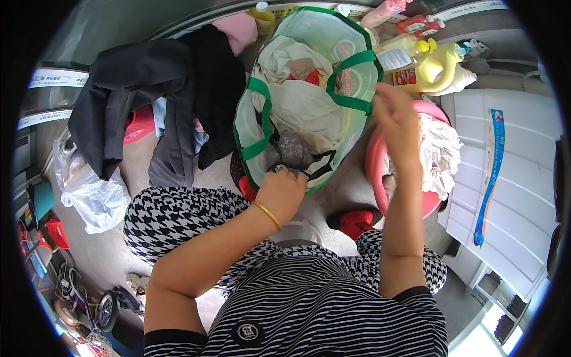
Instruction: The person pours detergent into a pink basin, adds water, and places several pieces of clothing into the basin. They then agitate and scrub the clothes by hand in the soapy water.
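Observation:
A large translucent plastic bag with green trim [357, 129] stands in front of me, its mouth wide, with pale clothes [308, 105] inside. Near its front lie a grey patterned garment [292, 149] and black-edged cloth [323, 167]. At the near rim, my left hand [282, 189] has its fingers curled on dark cloth; the rim partly hides what they grip. My right hand [397, 118] is blurred beside the bag's right rim, near the green handle [357, 100], with nothing visible in it. Below that hand, a pink basin [377, 174] holds crumpled white cloth [439, 154].
Black clothes [142, 67] drape at the left, over a red-pink object [139, 127]. A white plastic bag [96, 196] lies on the floor nearby. Several detergent bottles [428, 73] stand at the back right. A white ribbed panel [522, 178] borders the right side.

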{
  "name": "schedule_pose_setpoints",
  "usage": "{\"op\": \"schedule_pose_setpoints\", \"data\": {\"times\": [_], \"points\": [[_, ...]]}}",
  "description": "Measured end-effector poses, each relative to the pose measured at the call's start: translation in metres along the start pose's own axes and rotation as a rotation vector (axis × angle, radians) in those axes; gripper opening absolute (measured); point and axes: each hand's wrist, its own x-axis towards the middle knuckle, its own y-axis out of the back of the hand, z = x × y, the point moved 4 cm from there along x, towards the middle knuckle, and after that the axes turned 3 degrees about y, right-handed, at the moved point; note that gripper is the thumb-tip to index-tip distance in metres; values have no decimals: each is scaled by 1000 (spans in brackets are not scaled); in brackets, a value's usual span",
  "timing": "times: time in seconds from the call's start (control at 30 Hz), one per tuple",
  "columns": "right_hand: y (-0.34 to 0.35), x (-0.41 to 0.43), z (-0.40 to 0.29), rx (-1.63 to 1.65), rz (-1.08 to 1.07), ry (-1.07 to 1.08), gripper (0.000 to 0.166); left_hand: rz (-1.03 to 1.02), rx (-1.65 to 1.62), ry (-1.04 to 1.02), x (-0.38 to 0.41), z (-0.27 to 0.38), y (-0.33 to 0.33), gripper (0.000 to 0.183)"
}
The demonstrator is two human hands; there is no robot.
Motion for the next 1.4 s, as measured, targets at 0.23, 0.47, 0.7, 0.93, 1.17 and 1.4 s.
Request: {"op": "schedule_pose_setpoints", "data": {"times": [0.23, 0.47, 0.7, 0.93, 1.17, 1.4], "points": [[-173, 78, -16, -357, -148, 297, 19, -50, 23, 7, 2, 5, 5, 15], [-197, 111, 9, -321, -369, 82, 26, -33, -10, 46, 2, 4, 8, 16], [-178, 142, 84, -162, -158, -229, 35, -54, -51, 48, 5, 5, 10, 17], [-171, 131, 63, -346, -279, -151, 37, -63, -61, 33, 5, 6, 8, 22], [-143, 69, 0, -626, -866, 47, 29, -114, -46, 29, 5, 5, 6, 23], [-125, 40, 6, -460, -576, 239, 20, -62, -33, 30, 7, 7, 2, 14]]}}
